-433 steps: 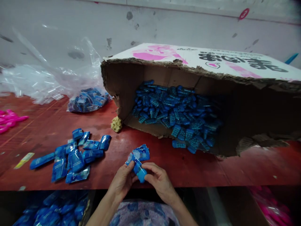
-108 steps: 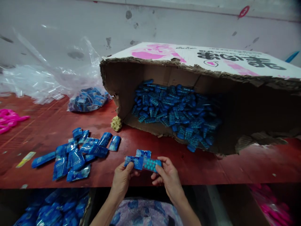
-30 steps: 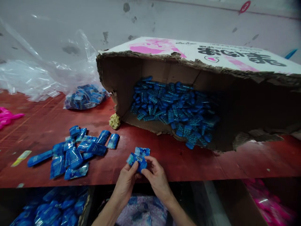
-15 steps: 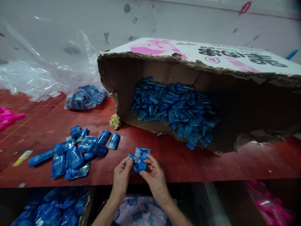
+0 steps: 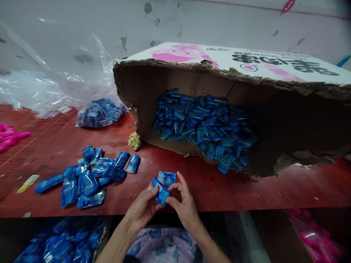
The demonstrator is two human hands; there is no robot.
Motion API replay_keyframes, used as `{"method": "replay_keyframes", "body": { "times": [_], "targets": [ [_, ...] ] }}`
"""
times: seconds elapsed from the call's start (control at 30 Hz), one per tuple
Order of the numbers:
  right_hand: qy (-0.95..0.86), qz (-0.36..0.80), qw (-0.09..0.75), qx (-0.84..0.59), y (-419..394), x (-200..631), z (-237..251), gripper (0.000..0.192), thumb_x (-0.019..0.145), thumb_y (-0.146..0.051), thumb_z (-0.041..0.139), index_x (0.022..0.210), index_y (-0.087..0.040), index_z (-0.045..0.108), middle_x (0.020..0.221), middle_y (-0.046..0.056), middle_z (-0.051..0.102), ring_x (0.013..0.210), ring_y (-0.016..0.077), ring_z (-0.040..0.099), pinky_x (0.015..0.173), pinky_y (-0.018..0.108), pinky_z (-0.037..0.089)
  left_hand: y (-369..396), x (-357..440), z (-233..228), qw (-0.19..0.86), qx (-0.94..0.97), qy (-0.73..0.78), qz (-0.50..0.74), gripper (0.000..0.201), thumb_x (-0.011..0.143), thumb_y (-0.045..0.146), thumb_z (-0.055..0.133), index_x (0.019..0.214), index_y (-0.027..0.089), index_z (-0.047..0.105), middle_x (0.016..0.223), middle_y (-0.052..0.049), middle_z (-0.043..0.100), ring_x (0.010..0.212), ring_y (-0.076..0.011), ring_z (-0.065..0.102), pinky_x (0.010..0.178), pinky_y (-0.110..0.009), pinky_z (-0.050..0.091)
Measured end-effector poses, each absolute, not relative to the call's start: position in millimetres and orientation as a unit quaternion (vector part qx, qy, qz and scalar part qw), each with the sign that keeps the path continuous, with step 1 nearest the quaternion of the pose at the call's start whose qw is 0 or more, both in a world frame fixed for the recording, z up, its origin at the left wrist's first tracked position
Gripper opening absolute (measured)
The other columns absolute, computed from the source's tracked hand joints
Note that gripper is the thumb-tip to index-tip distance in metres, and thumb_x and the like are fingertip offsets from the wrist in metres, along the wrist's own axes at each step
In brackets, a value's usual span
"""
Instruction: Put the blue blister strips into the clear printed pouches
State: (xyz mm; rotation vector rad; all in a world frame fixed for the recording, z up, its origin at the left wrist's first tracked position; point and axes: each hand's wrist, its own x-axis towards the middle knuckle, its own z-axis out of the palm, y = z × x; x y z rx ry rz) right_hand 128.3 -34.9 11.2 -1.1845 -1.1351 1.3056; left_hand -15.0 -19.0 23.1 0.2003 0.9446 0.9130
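Note:
My left hand (image 5: pixel 144 208) grips a small blue packet (image 5: pixel 161 192) by its left side, thumb on top. The thumb and fingers of my right hand (image 5: pixel 186 206) close on the packet's right end. The packet is tilted, its right end lower, and looks plump. Just beyond it a second flat blue packet (image 5: pixel 168 178) with printing lies on the red table (image 5: pixel 208 193). To the left, a loose pile of filled blue packets (image 5: pixel 89 182) is spread on the table.
A torn cardboard box (image 5: pixel 128 84) lies on its side, holding many blue pieces (image 5: pixel 197 120). Left of it stand a clear bag of blue packets (image 5: pixel 101 113) and a yellow crumpled lump (image 5: pixel 134 141). Bins of blue packets (image 5: pixel 63 241) and pink items (image 5: pixel 312 233) sit below the table edge.
The held packet has turned, its right end swinging down towards me. My left hand has shifted further under it, and my right fingers have moved along its right end.

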Motion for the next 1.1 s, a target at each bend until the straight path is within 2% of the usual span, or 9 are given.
{"method": "replay_keyframes", "body": {
  "times": [0.1, 0.23, 0.5, 0.67, 0.77, 0.87, 0.97, 1.03, 1.1],
  "targets": [
    [-0.493, 0.565, 0.483, -0.452, -33, 133, 12, 0.077, 0.068, -0.016, 0.066, 0.134, -0.030, 0.028, 0.100, -0.001, 0.059, 0.096, 0.0165, 0.056, 0.090, 0.032, 0.041, -16, -24, 23, 0.824, 0.118, 0.389, 0.394, 0.021, 0.073, 0.018, 0.061, 0.094, 0.014, 0.065, 0.083, -0.007, 0.071, 0.076, -0.0161, 0.065, 0.070, -0.027, 0.051],
    [-0.530, 0.579, 0.465, -0.410, -33, 139, 5, 0.078, 0.069, -0.021, 0.069, 0.134, -0.033, 0.027, 0.122, 0.002, 0.051, 0.115, 0.0206, 0.045, 0.100, 0.038, 0.030, -16, -28, 24, 0.847, 0.140, 0.354, 0.372, 0.022, 0.074, 0.018, 0.060, 0.095, 0.014, 0.065, 0.081, -0.007, 0.071, 0.072, -0.0155, 0.065, 0.069, -0.026, 0.050],
    [-0.505, 0.609, 0.484, -0.375, -30, 138, -4, 0.072, 0.074, -0.028, 0.066, 0.134, -0.036, 0.027, 0.118, 0.002, 0.053, 0.107, 0.0193, 0.051, 0.093, 0.036, 0.037, -27, -4, 20, 0.806, 0.127, 0.375, 0.439, 0.023, 0.065, 0.030, 0.069, 0.081, 0.014, 0.068, 0.075, -0.006, 0.070, 0.075, -0.0182, 0.064, 0.073, -0.027, 0.048],
    [-0.542, 0.580, 0.467, -0.390, -27, 138, -5, 0.065, 0.077, -0.026, 0.062, 0.133, -0.032, 0.029, 0.112, 0.002, 0.057, 0.100, 0.0178, 0.055, 0.089, 0.033, 0.042, -26, 0, 22, 0.761, 0.128, 0.448, 0.452, 0.030, 0.064, 0.035, 0.068, 0.084, 0.014, 0.066, 0.078, -0.006, 0.070, 0.073, -0.0185, 0.063, 0.074, -0.031, 0.048],
    [-0.628, 0.456, 0.416, -0.474, -17, 143, 0, 0.046, 0.078, -0.021, 0.059, 0.122, -0.029, 0.047, 0.108, 0.003, 0.058, 0.098, 0.0184, 0.054, 0.088, 0.033, 0.041, -14, -22, 26, 0.614, 0.216, 0.588, 0.480, 0.044, 0.064, 0.041, 0.065, 0.098, 0.012, 0.061, 0.091, -0.009, 0.068, 0.083, -0.0225, 0.062, 0.080, -0.036, 0.046],
    [-0.702, 0.282, 0.327, -0.565, -3, 145, 3, 0.028, 0.080, -0.018, 0.055, 0.107, -0.026, 0.059, 0.104, 0.004, 0.060, 0.097, 0.0208, 0.052, 0.085, 0.035, 0.039, -4, -56, 31, 0.302, 0.343, 0.755, 0.470, 0.068, 0.067, 0.044, 0.060, 0.126, 0.015, 0.041, 0.118, -0.014, 0.057, 0.105, -0.0296, 0.053, 0.090, -0.044, 0.039],
    [-0.726, 0.164, 0.237, -0.625, 7, 143, -2, 0.022, 0.080, -0.019, 0.057, 0.101, -0.026, 0.061, 0.106, 0.006, 0.060, 0.096, 0.0229, 0.050, 0.079, 0.036, 0.038, -4, -79, 37, 0.046, 0.442, 0.788, 0.426, 0.072, 0.071, 0.040, 0.057, 0.133, 0.015, 0.031, 0.137, -0.017, 0.038, 0.125, -0.0327, 0.033, 0.100, -0.047, 0.026],
    [-0.733, 0.123, 0.209, -0.636, 9, 139, -7, 0.016, 0.082, -0.019, 0.055, 0.094, -0.025, 0.064, 0.102, 0.006, 0.061, 0.094, 0.0226, 0.049, 0.076, 0.035, 0.036, -9, -79, 39, 0.003, 0.476, 0.759, 0.444, 0.061, 0.073, 0.035, 0.056, 0.128, 0.017, 0.039, 0.136, -0.014, 0.039, 0.125, -0.0300, 0.033, 0.102, -0.044, 0.025],
    [-0.738, 0.100, 0.203, -0.635, 9, 135, -13, 0.015, 0.083, -0.017, 0.053, 0.086, -0.025, 0.065, 0.093, 0.005, 0.062, 0.089, 0.0217, 0.049, 0.072, 0.033, 0.034, -16, -67, 37, 0.094, 0.471, 0.731, 0.484, 0.049, 0.072, 0.032, 0.058, 0.118, 0.021, 0.050, 0.125, -0.009, 0.051, 0.115, -0.0266, 0.045, 0.097, -0.038, 0.032]
  ]
}}
